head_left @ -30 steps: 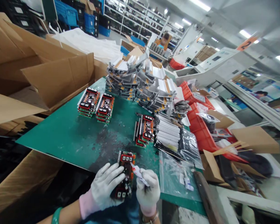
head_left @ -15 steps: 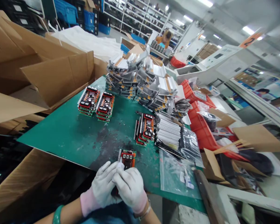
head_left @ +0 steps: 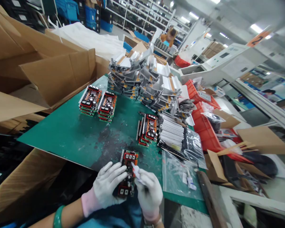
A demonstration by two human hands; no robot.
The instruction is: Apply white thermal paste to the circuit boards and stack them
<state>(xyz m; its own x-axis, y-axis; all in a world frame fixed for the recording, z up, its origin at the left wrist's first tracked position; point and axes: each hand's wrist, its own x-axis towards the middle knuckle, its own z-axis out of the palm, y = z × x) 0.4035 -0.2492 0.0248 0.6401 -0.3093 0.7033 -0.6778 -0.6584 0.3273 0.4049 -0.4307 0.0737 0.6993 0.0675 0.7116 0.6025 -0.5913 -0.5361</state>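
Note:
A circuit board (head_left: 129, 173) with red-framed ends and an orange strip lies at the near edge of the green table, in front of my body. My white-gloved left hand (head_left: 109, 182) rests along its left side, fingers stretched out and touching the edge; nothing is wrapped in them. In my gloved right hand (head_left: 149, 190) is a small white tube (head_left: 137, 172) with a reddish mark, pinched between thumb and fingers. Its thin nozzle points at the middle of the board. My right fingers partly cover the tube.
Board stacks (head_left: 90, 99) stand at the back left, and another stack (head_left: 148, 128) is nearer. Beyond are piled metal profiles (head_left: 142, 79). White strips (head_left: 171, 131) and a clear bag (head_left: 175, 177) with a second tube (head_left: 190, 182) lie right. Red bins (head_left: 204, 129) and an open carton (head_left: 61, 76) flank the table.
My hands were together over the board's lower part; they have parted. The right hand has moved right with the tube, its nozzle now bare over the board. The left hand has spread its fingers.

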